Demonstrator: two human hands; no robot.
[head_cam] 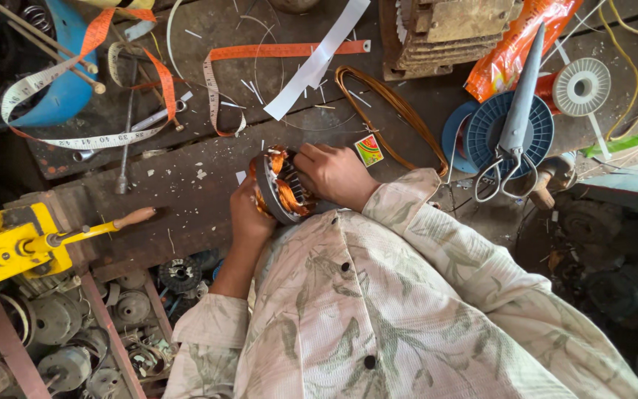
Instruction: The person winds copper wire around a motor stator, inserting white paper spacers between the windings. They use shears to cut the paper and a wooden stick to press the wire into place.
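Note:
A round metal motor stator (280,186) with orange copper windings stands on edge on the dark wooden bench (186,185). My left hand (249,216) grips it from below and behind. My right hand (334,174) rests on its upper right side, fingers pressed on the windings. A loop of copper wire (393,111) lies just beyond my right hand, next to a small coloured card (368,150).
Orange and white measuring tapes (83,81), white paper strips (319,59), a screwdriver (123,140), large scissors (515,125) on blue spools (507,133), a white spool (581,86), a yellow hand-crank winder (16,244) at left. Motor parts fill a bin (75,340) below.

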